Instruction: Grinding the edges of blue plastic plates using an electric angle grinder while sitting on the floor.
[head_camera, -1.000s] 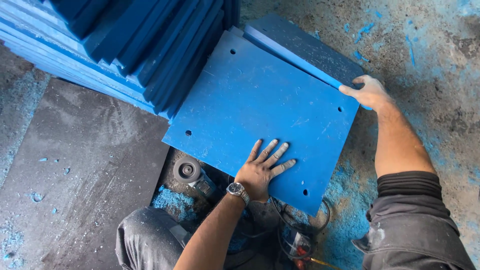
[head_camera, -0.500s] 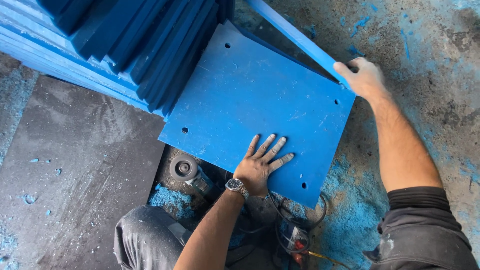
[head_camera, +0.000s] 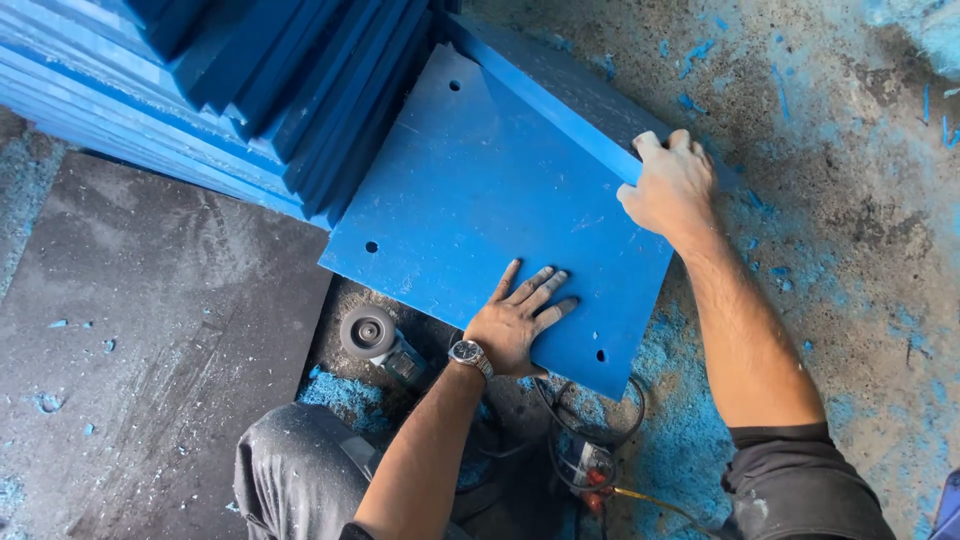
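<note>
Right hand (head_camera: 672, 185) slid down the blue panel's (head_camera: 480, 200) edge, gripping it; left hand (head_camera: 520, 320) flat, fingers spread.

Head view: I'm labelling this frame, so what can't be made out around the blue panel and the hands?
- Right hand: fingertips curl over the panel edge, so the grip underneath is hidden.
- Panel's top left corner: covered by the stacked blue sheets.
- Grinder: body partly under the panel and the left hand.
- Stack: cut off by the top and left edges.
</note>
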